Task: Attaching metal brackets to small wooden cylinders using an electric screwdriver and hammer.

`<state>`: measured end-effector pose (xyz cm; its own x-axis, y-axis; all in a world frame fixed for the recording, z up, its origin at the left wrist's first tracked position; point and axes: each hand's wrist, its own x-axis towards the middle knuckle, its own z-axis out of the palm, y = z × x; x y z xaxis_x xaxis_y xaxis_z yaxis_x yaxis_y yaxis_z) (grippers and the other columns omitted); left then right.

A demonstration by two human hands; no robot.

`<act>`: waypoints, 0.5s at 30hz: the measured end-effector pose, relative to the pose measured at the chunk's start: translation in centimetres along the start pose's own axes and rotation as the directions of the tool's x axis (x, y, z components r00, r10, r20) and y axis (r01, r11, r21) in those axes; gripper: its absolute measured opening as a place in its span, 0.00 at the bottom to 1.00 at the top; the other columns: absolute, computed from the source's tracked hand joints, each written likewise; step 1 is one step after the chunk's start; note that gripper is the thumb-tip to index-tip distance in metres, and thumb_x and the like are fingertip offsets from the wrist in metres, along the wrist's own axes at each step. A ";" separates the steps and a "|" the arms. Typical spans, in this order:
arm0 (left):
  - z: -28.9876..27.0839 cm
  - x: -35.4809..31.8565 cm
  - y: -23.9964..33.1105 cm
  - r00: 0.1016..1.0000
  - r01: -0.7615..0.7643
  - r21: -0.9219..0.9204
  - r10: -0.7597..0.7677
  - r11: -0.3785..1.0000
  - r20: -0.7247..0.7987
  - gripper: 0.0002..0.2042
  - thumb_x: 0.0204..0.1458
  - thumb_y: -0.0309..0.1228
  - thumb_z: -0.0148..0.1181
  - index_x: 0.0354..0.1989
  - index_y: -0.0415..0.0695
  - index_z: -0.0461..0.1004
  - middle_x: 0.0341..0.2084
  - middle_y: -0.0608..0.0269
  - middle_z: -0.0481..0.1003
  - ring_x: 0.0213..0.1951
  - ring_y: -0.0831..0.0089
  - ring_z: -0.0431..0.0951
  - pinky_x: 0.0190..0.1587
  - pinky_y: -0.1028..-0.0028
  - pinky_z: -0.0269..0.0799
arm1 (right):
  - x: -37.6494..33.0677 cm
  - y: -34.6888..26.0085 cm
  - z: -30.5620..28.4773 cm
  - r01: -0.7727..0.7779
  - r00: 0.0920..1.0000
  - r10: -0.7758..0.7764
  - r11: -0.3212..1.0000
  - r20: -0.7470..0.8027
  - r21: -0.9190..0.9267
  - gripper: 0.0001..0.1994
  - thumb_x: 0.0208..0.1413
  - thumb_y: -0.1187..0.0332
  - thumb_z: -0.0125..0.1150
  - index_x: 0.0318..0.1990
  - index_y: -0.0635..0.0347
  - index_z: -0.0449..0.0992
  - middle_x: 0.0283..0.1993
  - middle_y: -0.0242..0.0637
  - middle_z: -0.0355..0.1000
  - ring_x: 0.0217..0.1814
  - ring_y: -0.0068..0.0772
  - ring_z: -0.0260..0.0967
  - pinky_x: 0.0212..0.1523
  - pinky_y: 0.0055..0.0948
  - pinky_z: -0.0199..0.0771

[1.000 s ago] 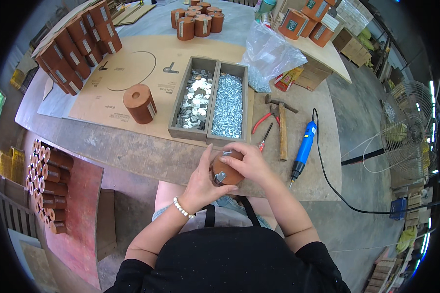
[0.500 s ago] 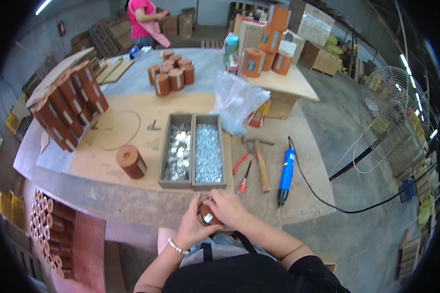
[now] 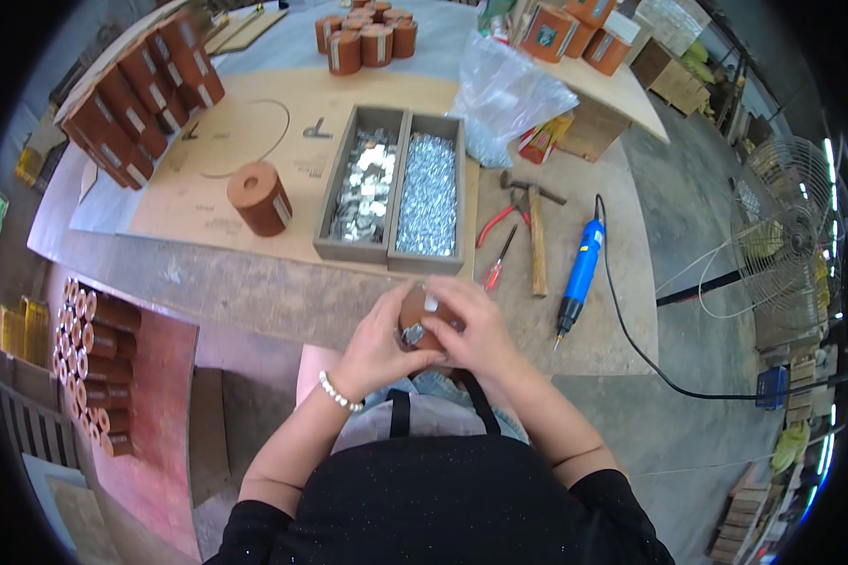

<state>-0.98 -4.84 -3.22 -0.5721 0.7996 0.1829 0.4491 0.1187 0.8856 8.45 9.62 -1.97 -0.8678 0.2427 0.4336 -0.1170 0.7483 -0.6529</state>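
Observation:
My left hand [image 3: 377,331] and my right hand [image 3: 478,328] close round a short reddish-brown cylinder [image 3: 414,305] at the table's near edge, in front of my body. One shiny metal piece [image 3: 431,303] shows on the cylinder by my right fingers, and another silvery piece [image 3: 413,334] lies nearer my left thumb. My fingers hide much of the cylinder. Just beyond my hands are two grey trays, side by side: the left tray [image 3: 326,215] has flat metal plates [image 3: 367,179], the right tray [image 3: 460,188] small silvery fasteners [image 3: 428,193].
A single brown cylinder [image 3: 260,200] stands on the cardboard left of the trays. To the right lie a screwdriver [image 3: 501,259], red-handled pliers [image 3: 497,224], a hammer [image 3: 537,240] and a blue corded power screwdriver [image 3: 582,273]. A plastic bag [image 3: 509,85] and stacked cylinders [image 3: 139,99] sit farther back.
My view has tipped downward, so the table sits higher in it. The cylinder has turned in my hands, and a second metal piece now shows. My right fingers have shifted on it.

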 end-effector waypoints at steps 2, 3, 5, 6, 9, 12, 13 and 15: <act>-0.1 0.0 0.0 1.000 -0.002 0.001 0.002 1.000 0.006 0.45 0.27 0.37 0.74 0.56 0.34 0.56 0.50 0.43 0.65 0.52 0.52 0.67 0.52 0.64 0.65 | 1.2 0.0 -0.4 -0.132 0.989 0.124 0.986 0.080 0.105 0.22 0.40 0.72 0.66 0.47 0.62 0.71 0.45 0.43 0.70 0.48 0.43 0.68 0.48 0.34 0.69; -0.1 -0.1 -0.1 1.000 -0.028 0.008 0.028 1.000 0.009 0.45 0.26 0.37 0.74 0.56 0.35 0.56 0.49 0.43 0.65 0.51 0.51 0.67 0.52 0.64 0.65 | 1.8 0.0 -0.6 -0.251 0.963 0.224 0.949 0.151 0.191 0.22 0.40 0.71 0.66 0.47 0.61 0.71 0.44 0.42 0.71 0.47 0.41 0.69 0.48 0.32 0.69; 0.0 -0.4 -0.3 0.998 -0.063 0.068 0.063 0.996 -0.003 0.45 0.26 0.37 0.75 0.56 0.36 0.56 0.49 0.44 0.65 0.51 0.52 0.68 0.51 0.64 0.66 | 2.0 1.0 -0.1 -0.191 0.970 0.168 0.974 0.175 0.121 0.21 0.40 0.71 0.66 0.46 0.61 0.72 0.44 0.42 0.71 0.45 0.40 0.70 0.46 0.30 0.70; -0.1 -0.5 -0.2 0.999 -0.045 0.050 0.045 0.998 0.002 0.45 0.26 0.37 0.75 0.56 0.36 0.56 0.49 0.45 0.66 0.50 0.52 0.68 0.50 0.64 0.67 | 2.2 0.9 0.0 -0.156 0.970 0.138 0.985 0.201 0.079 0.19 0.41 0.70 0.66 0.44 0.61 0.72 0.42 0.42 0.70 0.43 0.40 0.70 0.44 0.31 0.70; -0.5 -0.6 -0.1 1.000 -0.029 0.056 0.028 0.998 0.013 0.47 0.25 0.37 0.76 0.57 0.37 0.56 0.48 0.47 0.66 0.50 0.56 0.70 0.50 0.66 0.68 | 2.3 0.6 1.3 -0.086 0.984 0.087 0.996 0.156 -0.009 0.15 0.42 0.69 0.65 0.39 0.61 0.72 0.37 0.42 0.69 0.39 0.42 0.69 0.39 0.32 0.70; 0.1 0.0 0.4 1.000 0.014 0.004 -0.014 1.000 0.028 0.49 0.25 0.37 0.76 0.58 0.37 0.53 0.47 0.48 0.68 0.48 0.56 0.71 0.49 0.66 0.69 | 2.5 0.7 1.6 -0.077 0.996 0.082 0.992 0.041 -0.104 0.12 0.43 0.67 0.63 0.35 0.61 0.72 0.33 0.41 0.67 0.37 0.44 0.67 0.37 0.35 0.68; 0.3 0.2 0.7 0.998 0.060 -0.054 -0.059 0.997 0.032 0.49 0.25 0.38 0.76 0.58 0.37 0.52 0.45 0.47 0.69 0.47 0.52 0.71 0.47 0.64 0.69 | 2.6 0.6 1.3 -0.086 0.996 0.086 0.987 -0.006 -0.136 0.11 0.44 0.66 0.62 0.33 0.61 0.72 0.32 0.41 0.67 0.37 0.45 0.66 0.37 0.36 0.68; 0.8 0.5 0.8 0.999 0.033 -0.016 -0.033 0.999 0.024 0.52 0.24 0.37 0.76 0.60 0.36 0.48 0.46 0.48 0.69 0.46 0.55 0.72 0.47 0.66 0.69 | 2.4 1.2 0.8 0.231 0.971 -0.182 0.887 0.157 -0.400 0.07 0.44 0.66 0.55 0.30 0.57 0.74 0.34 0.37 0.66 0.42 0.41 0.64 0.42 0.37 0.66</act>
<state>-0.32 -3.88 -2.82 -0.5701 0.8089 0.1437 0.4189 0.1357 0.8979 5.84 10.62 -2.27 -0.8970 0.0029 0.4420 -0.1104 0.9668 -0.2304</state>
